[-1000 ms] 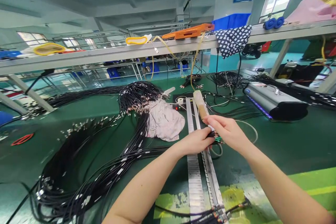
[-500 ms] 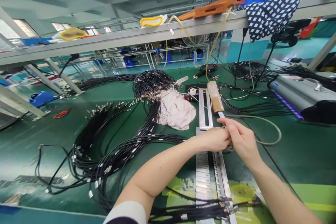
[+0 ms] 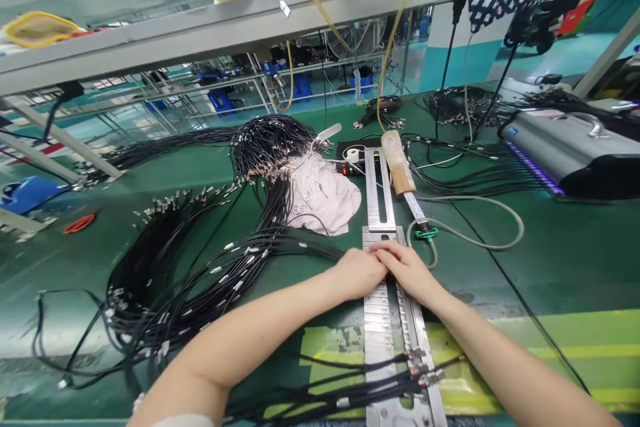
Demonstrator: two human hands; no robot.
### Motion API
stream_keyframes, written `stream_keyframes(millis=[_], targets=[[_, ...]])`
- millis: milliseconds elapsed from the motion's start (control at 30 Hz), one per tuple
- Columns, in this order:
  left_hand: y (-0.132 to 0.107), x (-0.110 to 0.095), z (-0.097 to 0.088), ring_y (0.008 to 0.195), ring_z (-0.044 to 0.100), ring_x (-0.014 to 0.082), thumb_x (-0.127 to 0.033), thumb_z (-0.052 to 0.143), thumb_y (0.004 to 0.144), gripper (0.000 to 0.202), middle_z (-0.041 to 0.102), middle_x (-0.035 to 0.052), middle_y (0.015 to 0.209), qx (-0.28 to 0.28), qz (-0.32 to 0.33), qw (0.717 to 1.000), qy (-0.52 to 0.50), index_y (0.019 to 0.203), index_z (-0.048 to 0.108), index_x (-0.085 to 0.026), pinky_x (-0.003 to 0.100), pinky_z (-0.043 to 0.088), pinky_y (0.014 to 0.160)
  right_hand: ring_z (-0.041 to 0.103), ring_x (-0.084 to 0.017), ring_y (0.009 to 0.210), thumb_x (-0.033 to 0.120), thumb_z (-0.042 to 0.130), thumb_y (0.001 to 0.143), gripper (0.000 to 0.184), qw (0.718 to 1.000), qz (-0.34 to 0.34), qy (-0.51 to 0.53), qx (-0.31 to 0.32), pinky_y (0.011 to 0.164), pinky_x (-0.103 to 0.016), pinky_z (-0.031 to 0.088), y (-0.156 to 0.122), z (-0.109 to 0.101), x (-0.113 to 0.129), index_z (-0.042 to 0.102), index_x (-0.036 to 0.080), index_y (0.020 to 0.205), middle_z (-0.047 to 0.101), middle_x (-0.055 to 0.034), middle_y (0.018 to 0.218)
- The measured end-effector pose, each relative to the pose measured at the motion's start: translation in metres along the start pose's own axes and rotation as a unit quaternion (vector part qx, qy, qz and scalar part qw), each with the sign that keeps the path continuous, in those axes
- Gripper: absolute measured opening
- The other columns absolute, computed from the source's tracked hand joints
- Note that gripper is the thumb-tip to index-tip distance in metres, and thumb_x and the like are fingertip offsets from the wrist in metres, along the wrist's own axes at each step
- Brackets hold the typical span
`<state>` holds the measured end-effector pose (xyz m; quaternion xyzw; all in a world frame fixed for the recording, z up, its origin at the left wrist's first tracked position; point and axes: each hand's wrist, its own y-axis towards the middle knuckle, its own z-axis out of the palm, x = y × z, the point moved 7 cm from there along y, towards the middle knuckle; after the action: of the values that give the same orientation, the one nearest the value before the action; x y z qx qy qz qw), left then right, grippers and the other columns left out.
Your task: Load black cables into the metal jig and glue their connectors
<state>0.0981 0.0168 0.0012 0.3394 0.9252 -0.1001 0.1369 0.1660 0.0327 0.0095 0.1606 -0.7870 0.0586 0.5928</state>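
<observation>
My left hand [image 3: 356, 273] and my right hand [image 3: 409, 268] rest together on a long slotted metal rail [image 3: 379, 320] that lies on the green table. The fingertips of both hands meet over the rail's upper part. The fingers are curled and pressed together, and what they pinch is hidden. Just beyond my right hand lies a tan-handled tool [image 3: 399, 163] with a green tip [image 3: 425, 233] and a pale hose [image 3: 480, 243] looping to the right. Several black cables [image 3: 370, 383] cross the rail's near end.
A large tangle of black cables [image 3: 210, 260] with metal ends covers the table to the left. A pale cloth [image 3: 323, 197] lies beside the rail's far end. A grey machine [image 3: 565, 147] with a purple light stands at the right. A shelf [image 3: 200, 33] runs overhead.
My hands held the tool's green tip above the rail; now the tool lies on the table and both hands have come down onto the rail. The view has tilted downward.
</observation>
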Motion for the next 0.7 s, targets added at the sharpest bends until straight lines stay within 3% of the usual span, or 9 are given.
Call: stream_keyframes(millis=[100, 200, 300, 400, 533, 700], targets=[[-0.006, 0.000, 0.015, 0.102, 0.056, 0.0302, -0.033, 0.047, 0.089, 0.034, 0.060, 0.0208, 0.109, 0.001, 0.050, 0.999, 0.004, 0.109, 0.055, -0.007, 0.045, 0.044, 0.088, 0.065, -0.021, 0.085, 0.032, 0.053, 0.077, 0.023, 0.999, 0.013, -0.014, 0.029, 0.083, -0.039, 0.049, 0.005, -0.003, -0.008, 0.066, 0.017, 0.091, 0.070, -0.0062, 0.090], [-0.013, -0.006, 0.000, 0.116, 0.046, 0.0300, -0.049, 0.056, 0.081, 0.053, 0.052, 0.0177, 0.122, -0.027, 0.108, 0.994, -0.023, 0.118, 0.048, -0.012, 0.044, 0.039, 0.095, 0.064, -0.022, 0.089, 0.030, 0.052, 0.077, 0.024, 0.998, 0.017, -0.046, 0.042, 0.085, -0.040, 0.049, 0.009, -0.014, -0.009, 0.064, 0.018, 0.093, 0.070, -0.0066, 0.095], [-0.011, 0.015, -0.019, 0.102, 0.053, 0.0235, -0.035, 0.046, 0.090, 0.025, 0.059, 0.0101, 0.105, 0.000, 0.064, 0.997, -0.037, 0.102, 0.056, -0.015, 0.037, 0.041, 0.089, 0.062, -0.023, 0.095, 0.024, 0.046, 0.080, 0.026, 0.987, -0.028, -0.157, -0.003, 0.090, -0.044, 0.046, 0.010, -0.029, -0.006, 0.063, 0.019, 0.098, 0.067, -0.0079, 0.101], [-0.008, 0.046, -0.027, 0.086, 0.056, 0.0195, -0.023, 0.045, 0.090, 0.016, 0.061, 0.0064, 0.089, 0.040, -0.002, 0.999, -0.033, 0.089, 0.058, -0.015, 0.030, 0.042, 0.078, 0.057, -0.025, 0.103, 0.017, 0.039, 0.082, 0.032, 0.954, -0.094, -0.273, -0.074, 0.093, -0.048, 0.044, 0.003, -0.037, -0.004, 0.060, 0.019, 0.105, 0.063, -0.0101, 0.108], [-0.006, 0.060, -0.023, 0.075, 0.056, 0.0143, -0.026, 0.052, 0.087, 0.011, 0.062, 0.0007, 0.084, 0.100, 0.028, 0.990, -0.091, 0.087, 0.058, -0.017, 0.022, 0.040, 0.066, 0.054, -0.025, 0.106, 0.012, 0.036, 0.081, 0.036, 0.935, -0.117, -0.328, -0.071, 0.092, -0.046, 0.046, -0.010, -0.029, -0.014, 0.058, 0.019, 0.109, 0.061, -0.0110, 0.110], [-0.006, 0.059, -0.021, 0.082, 0.053, 0.0149, -0.021, 0.057, 0.083, 0.006, 0.059, -0.0004, 0.080, 0.111, 0.063, 0.985, -0.116, 0.079, 0.060, -0.018, 0.023, 0.037, 0.071, 0.051, -0.025, 0.109, 0.012, 0.038, 0.082, 0.036, 0.942, -0.116, -0.310, -0.052, 0.093, -0.047, 0.045, -0.011, -0.022, -0.019, 0.057, 0.022, 0.111, 0.059, -0.0097, 0.112]])
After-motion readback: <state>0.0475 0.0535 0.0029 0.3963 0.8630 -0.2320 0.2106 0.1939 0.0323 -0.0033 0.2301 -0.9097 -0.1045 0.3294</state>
